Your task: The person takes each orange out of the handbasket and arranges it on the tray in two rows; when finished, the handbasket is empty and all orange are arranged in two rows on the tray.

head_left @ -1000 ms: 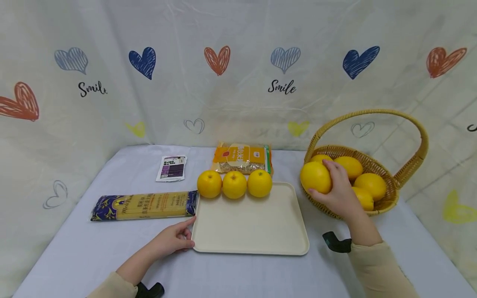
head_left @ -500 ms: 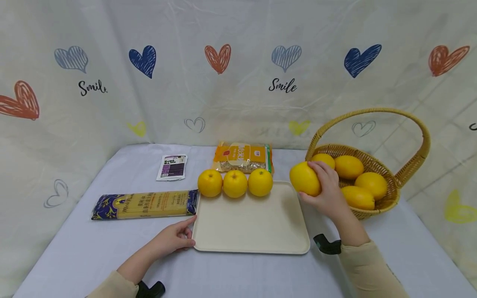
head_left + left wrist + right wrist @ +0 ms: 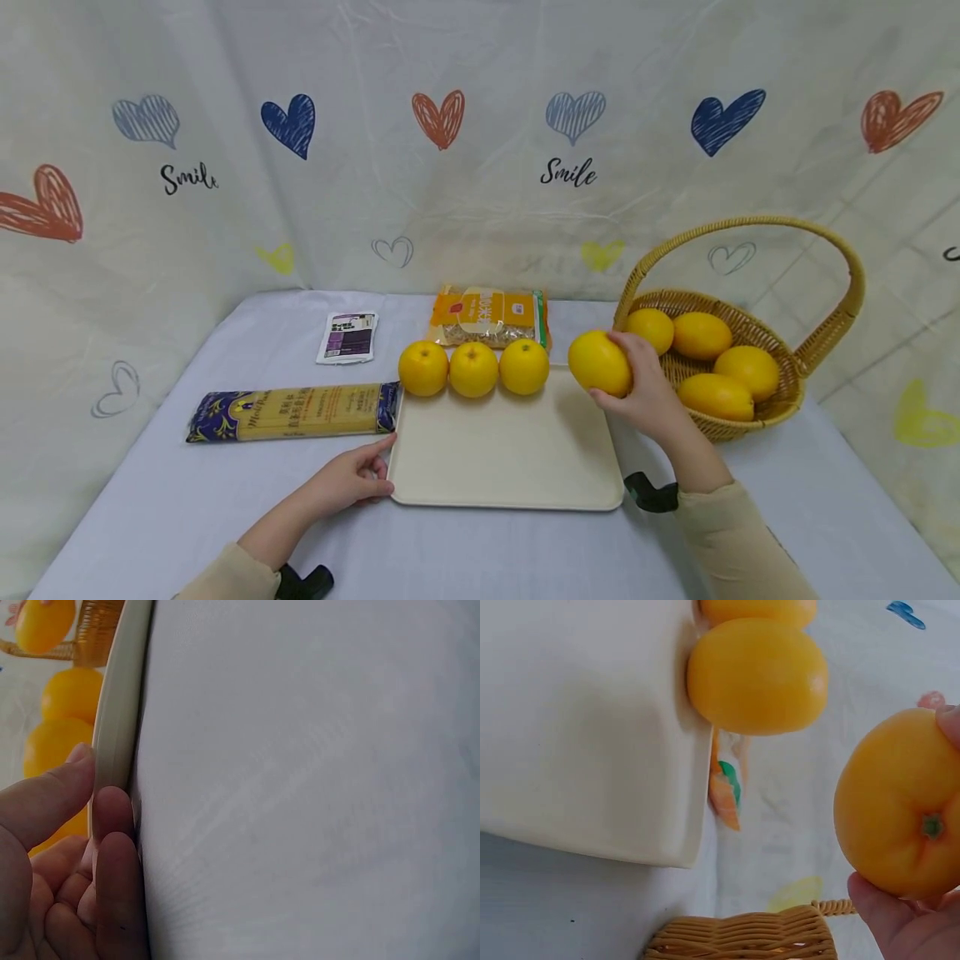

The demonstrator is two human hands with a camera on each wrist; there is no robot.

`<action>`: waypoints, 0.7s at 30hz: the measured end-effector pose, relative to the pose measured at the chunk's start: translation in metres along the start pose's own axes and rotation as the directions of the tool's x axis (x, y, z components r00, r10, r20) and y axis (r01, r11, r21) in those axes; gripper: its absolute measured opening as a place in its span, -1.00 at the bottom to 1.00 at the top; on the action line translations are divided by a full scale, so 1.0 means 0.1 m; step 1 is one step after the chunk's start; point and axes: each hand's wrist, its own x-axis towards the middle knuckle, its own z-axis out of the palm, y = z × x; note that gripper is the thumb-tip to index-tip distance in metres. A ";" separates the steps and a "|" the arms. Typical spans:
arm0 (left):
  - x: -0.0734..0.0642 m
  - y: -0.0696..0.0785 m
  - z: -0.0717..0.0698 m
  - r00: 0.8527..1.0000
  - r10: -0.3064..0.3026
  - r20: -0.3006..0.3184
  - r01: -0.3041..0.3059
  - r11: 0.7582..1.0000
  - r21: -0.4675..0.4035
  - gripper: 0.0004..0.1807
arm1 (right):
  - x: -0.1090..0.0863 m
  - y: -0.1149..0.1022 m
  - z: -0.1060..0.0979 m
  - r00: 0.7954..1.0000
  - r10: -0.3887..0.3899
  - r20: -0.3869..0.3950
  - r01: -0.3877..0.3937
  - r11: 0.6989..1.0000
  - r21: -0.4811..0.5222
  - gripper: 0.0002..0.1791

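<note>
An orange (image 3: pixel 600 363) is gripped by the right hand (image 3: pixel 648 387), held above the right back corner of the cream tray (image 3: pixel 506 458). In the right wrist view, the thumb and fingertips hold the sides of this orange (image 3: pixel 900 810), and its green stem end shows. Three more oranges (image 3: pixel 473 370) stand in a row along the tray's back edge. The left hand (image 3: pixel 347 479) holds the tray's left side near the front corner. In the left wrist view, its thumb and fingertips lie against the tray rim (image 3: pixel 116 712).
A wicker basket (image 3: pixel 795 408) with a tall handle and several yellow-orange fruits stands at the right. Left of the tray lies a pack of spaghetti (image 3: pixel 300 412). A white and purple packet (image 3: pixel 347 337) and an orange bag of grain (image 3: pixel 487 317) lie behind.
The right hand has carried the orange leftward, from over the basket to over the tray's right back corner. The left hand and the row of oranges stay in place.
</note>
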 end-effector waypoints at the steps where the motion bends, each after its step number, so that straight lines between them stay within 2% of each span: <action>1: 0.00 0.00 0.00 1.000 -0.002 0.001 0.002 1.000 0.000 -0.09 | -0.01 0.00 0.00 1.000 0.005 0.011 -0.005 1.000 -0.005 -0.13; 7: 0.00 0.01 0.00 1.000 -0.014 -0.008 0.014 1.000 0.009 -0.10 | 0.00 0.00 -0.02 0.998 0.050 0.026 -0.051 0.998 0.039 -0.05; 11: -0.01 0.02 0.00 1.000 -0.024 -0.011 0.025 1.000 0.011 -0.10 | 0.01 -0.01 -0.01 0.994 0.095 0.053 -0.099 0.992 0.077 -0.12; 17: 0.00 0.03 0.01 0.999 -0.032 -0.007 0.032 0.999 0.007 -0.10 | 0.01 0.06 0.04 0.995 0.080 0.063 -0.086 0.991 0.102 -0.19; 21: 0.00 0.02 0.01 1.000 -0.029 -0.008 0.029 1.000 0.007 -0.09 | 0.01 0.12 0.07 0.992 0.093 0.085 -0.106 0.980 0.167 -0.19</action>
